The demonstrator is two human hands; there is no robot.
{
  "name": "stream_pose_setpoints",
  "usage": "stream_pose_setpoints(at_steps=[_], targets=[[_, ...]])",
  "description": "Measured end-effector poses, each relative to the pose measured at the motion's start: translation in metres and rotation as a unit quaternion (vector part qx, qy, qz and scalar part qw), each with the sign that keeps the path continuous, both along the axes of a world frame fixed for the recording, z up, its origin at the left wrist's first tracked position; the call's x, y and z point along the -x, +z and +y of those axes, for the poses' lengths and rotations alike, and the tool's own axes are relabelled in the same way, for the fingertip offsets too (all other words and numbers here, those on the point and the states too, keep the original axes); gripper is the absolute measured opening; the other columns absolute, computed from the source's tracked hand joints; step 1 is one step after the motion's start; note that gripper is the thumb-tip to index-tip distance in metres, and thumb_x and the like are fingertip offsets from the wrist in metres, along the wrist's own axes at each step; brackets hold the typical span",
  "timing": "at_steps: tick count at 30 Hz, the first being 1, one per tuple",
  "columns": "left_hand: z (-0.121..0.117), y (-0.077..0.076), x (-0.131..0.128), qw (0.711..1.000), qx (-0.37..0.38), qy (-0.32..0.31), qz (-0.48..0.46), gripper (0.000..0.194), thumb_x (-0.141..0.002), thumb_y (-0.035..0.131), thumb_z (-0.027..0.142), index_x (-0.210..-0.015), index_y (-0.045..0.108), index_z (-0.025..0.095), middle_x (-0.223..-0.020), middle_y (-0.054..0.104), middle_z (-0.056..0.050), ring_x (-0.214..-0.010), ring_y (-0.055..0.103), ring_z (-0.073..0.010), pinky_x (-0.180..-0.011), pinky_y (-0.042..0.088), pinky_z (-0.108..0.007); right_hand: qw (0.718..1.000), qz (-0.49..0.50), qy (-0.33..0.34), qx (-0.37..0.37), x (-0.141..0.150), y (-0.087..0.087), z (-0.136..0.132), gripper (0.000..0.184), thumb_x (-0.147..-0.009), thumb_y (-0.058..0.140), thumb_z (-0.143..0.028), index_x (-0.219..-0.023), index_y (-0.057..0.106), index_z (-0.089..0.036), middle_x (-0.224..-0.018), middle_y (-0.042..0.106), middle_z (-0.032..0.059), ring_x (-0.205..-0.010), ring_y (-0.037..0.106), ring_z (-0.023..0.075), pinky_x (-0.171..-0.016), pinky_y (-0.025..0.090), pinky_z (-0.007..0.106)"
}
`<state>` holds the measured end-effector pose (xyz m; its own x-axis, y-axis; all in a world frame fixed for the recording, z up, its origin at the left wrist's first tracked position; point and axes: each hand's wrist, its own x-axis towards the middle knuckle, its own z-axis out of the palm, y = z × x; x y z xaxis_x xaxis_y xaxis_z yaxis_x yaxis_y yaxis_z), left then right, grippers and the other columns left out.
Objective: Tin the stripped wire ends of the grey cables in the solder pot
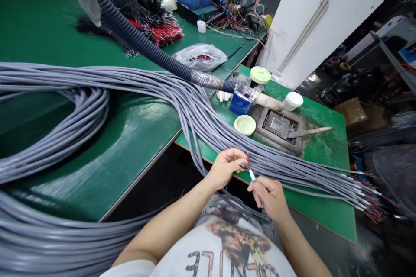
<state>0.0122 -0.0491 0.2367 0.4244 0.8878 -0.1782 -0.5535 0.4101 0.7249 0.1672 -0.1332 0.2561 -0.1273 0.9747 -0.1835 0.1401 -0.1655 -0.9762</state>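
The left hand is clamping the thin wires in its fingers, and the right hand is pinching the white sleeve, which is slanting up toward the left hand.

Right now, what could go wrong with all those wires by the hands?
The thin coloured wires pinched between the left hand and right hand might bend or snap if tugged hard. The grey cable bundle droops over the edge of the green workbench, so it could slide or snag. The metal pot nearby might be hot, though the picture can't show that.
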Motion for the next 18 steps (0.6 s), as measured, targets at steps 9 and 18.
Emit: stream_pose_setpoints(at_steps=[9,18], targets=[[0.005,0.004,0.002,0.998,-0.025,-0.003,0.051,0.019,-0.066,0.078,0.026,-0.071,0.066,0.012,-0.059,0.064,-0.001,-0.052,0.057,-0.0075,-0.046,0.035,-0.015,1.000,-0.024,0.007,0.004,-0.001,0.002,0.002,0.031,-0.090,0.050,-0.035,-0.076,0.066,-0.014,-0.040,0.045,-0.0057,-0.036,0.035,0.0052,-0.042,0.027,0.020],[-0.013,0.004,-0.024,0.999,0.008,0.041,0.020,0.019,-0.071,0.074,0.028,-0.073,0.062,0.013,-0.063,0.064,0.000,-0.054,0.054,-0.0077,-0.051,0.041,-0.018,0.997,-0.076,-0.010,-0.006,-0.011,0.031,0.026,0.047,-0.075,0.068,-0.026,-0.120,0.056,-0.021,-0.068,0.054,-0.0037,-0.059,0.049,0.0100,-0.058,0.044,0.023]])
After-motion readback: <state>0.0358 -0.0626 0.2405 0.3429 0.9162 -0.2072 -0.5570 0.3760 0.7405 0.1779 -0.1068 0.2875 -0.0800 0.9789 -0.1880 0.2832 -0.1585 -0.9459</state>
